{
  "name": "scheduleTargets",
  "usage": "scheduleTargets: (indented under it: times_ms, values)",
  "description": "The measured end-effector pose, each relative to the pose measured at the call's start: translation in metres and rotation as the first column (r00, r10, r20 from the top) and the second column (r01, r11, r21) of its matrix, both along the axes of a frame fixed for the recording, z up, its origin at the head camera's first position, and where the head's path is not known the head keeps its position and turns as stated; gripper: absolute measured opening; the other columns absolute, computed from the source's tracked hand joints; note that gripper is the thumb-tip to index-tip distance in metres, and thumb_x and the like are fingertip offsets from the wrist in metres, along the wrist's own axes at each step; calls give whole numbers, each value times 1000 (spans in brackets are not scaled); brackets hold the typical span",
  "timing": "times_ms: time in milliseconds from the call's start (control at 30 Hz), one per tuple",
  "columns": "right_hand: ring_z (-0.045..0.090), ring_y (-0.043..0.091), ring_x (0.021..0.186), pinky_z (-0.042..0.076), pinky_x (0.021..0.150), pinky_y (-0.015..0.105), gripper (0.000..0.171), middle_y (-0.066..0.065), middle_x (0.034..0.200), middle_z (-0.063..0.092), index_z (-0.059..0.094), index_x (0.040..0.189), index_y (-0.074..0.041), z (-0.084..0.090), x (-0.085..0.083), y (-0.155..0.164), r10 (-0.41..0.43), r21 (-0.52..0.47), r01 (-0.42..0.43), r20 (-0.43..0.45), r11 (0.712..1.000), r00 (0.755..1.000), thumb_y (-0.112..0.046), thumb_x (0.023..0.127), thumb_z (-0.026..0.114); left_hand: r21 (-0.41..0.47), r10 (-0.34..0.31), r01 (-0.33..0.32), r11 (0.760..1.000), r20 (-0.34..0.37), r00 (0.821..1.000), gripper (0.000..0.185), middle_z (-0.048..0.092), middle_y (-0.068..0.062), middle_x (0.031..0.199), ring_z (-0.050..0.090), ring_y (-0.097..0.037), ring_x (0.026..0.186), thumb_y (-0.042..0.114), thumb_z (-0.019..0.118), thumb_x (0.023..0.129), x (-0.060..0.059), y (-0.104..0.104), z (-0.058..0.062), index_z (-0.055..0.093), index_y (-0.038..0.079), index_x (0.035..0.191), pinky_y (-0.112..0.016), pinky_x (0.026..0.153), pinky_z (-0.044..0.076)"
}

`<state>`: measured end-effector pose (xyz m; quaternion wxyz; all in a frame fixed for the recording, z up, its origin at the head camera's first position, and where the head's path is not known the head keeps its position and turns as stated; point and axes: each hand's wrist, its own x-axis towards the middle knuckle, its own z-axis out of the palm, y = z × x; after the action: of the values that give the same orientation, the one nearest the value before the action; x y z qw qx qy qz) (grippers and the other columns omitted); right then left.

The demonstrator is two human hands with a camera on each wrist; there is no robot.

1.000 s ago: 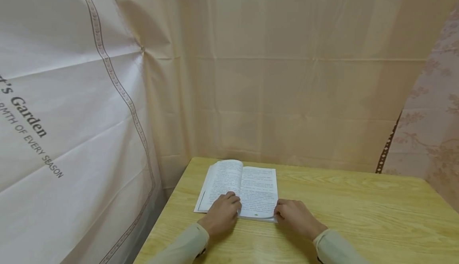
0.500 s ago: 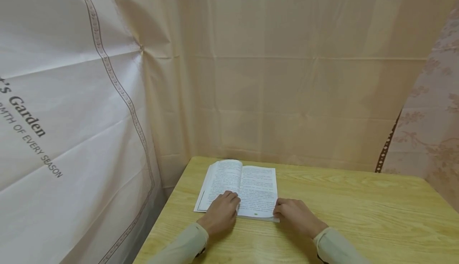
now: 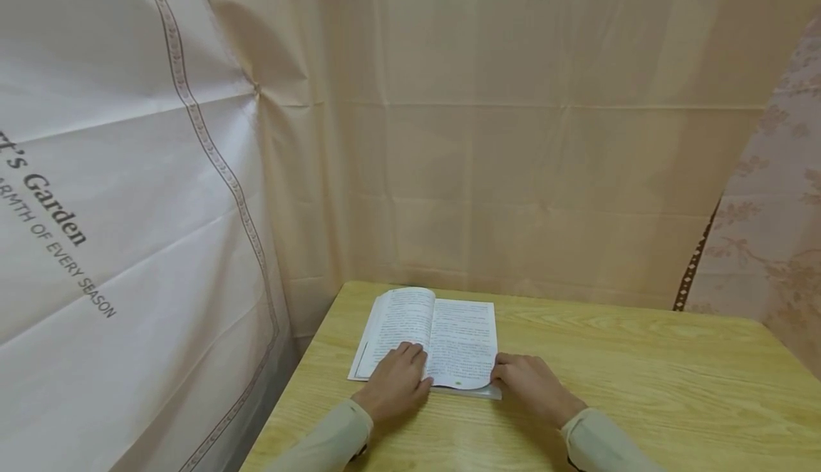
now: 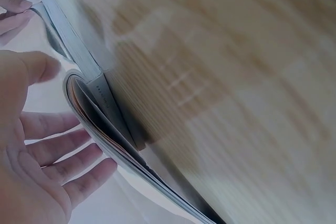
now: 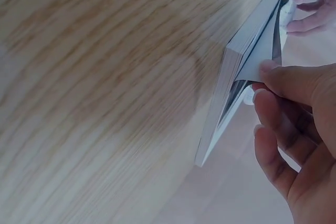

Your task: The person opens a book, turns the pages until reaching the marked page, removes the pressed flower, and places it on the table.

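Open book (image 3: pixel 431 336) lay on the table (image 3: pixel 641 379). Left hand (image 3: pixel 394 379), fingers flat, pressed its left page; right hand (image 3: pixel 529 386) pinched the lifted right-page corner.

Your head camera looks forward and down from well back, taking in the tabletop (image 3: pixel 641 365) and curtained walls. Your wrist cameras sit low and very near (almost skimming the wood), each facing the book (image 3: pixel 430 336) all three views share.

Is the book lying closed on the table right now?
No, the book lies open on the table, its printed pages facing up, with the left hand resting on the left page.
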<state>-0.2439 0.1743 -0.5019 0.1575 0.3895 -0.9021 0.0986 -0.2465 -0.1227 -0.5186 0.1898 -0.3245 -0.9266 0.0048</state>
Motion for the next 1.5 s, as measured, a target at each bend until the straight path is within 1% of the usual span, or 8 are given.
scheduleTargets:
  times_ms: [233, 533, 900, 1067, 1167, 1267, 1367, 1500]
  values:
    - [58, -2, 72, 51, 61, 26, 20, -16, 82, 62, 73, 76, -22, -1, -2, -1, -64, -67, 67, 47, 995, 997, -9, 78, 88, -14, -17, 17, 1000, -56, 998, 55, 62, -3, 103, 58, -21, 99, 61, 63, 95, 1, 4, -1, 68, 8, 110, -35, 79, 52]
    - [48, -6, 64, 45, 56, 21, 11, -18, 87, 61, 74, 85, -22, -1, 0, 2, -65, -201, 95, 154, 975, 986, -16, 87, 83, -45, -44, 41, 998, -55, 998, 38, 62, -5, 104, 55, -21, 96, 53, 60, 100, -1, 4, -1, 75, 24, 118, -34, 71, 50]
    - [47, -8, 66, 45, 56, 17, 14, -14, 98, 63, 72, 93, -22, 2, -2, -1, 0, -317, -15, -46, 948, 999, -16, 87, 83, -47, -67, 63, 997, -69, 995, 33, 58, -2, 89, 54, -20, 84, 49, 60, 101, -1, 8, 3, 77, 21, 98, -33, 63, 46]
    - [42, -9, 61, 41, 52, 17, 27, -6, 102, 65, 69, 105, -17, 1, 1, -1, -94, -391, 67, -50, 918, 994, -12, 85, 86, -17, -29, 29, 999, -22, 999, 22, 60, 0, 88, 55, -18, 83, 35, 61, 103, -1, 10, 3, 73, 18, 95, -32, 63, 48]
    - [44, -5, 61, 44, 53, 21, 36, -2, 108, 65, 66, 113, -15, 1, 4, 1, -154, -357, 154, 28, 921, 988, -18, 85, 86, 7, 27, -27, 1000, -17, 999, 17, 59, 0, 88, 56, -17, 82, 30, 62, 103, -1, 11, 3, 65, 14, 100, -32, 64, 50]
    - [59, 5, 73, 53, 63, 30, 40, -2, 113, 65, 66, 117, -14, -1, 5, 2, -160, -266, 175, 78, 948, 984, -23, 84, 87, 66, 54, -49, 997, -74, 996, 21, 52, -1, 85, 54, -18, 78, 28, 67, 100, -1, 11, 3, 55, 10, 101, -31, 62, 48]
    - [67, 16, 88, 57, 74, 40, 43, -2, 115, 64, 68, 119, -13, -6, 5, 4, -138, -186, 158, 116, 970, 984, -27, 83, 87, 108, 55, -37, 993, -162, 985, 29, 47, -3, 86, 51, -19, 77, 28, 72, 96, -1, 10, 3, 52, 8, 100, -32, 61, 46]
    - [68, 20, 95, 58, 75, 42, 48, -1, 116, 64, 70, 122, -12, -11, 4, 5, -120, -128, 141, 157, 982, 980, -32, 82, 87, 115, 22, 8, 993, -258, 966, 22, 50, -5, 93, 50, -21, 83, 25, 74, 94, -4, 9, 2, 59, 9, 99, -33, 66, 46]
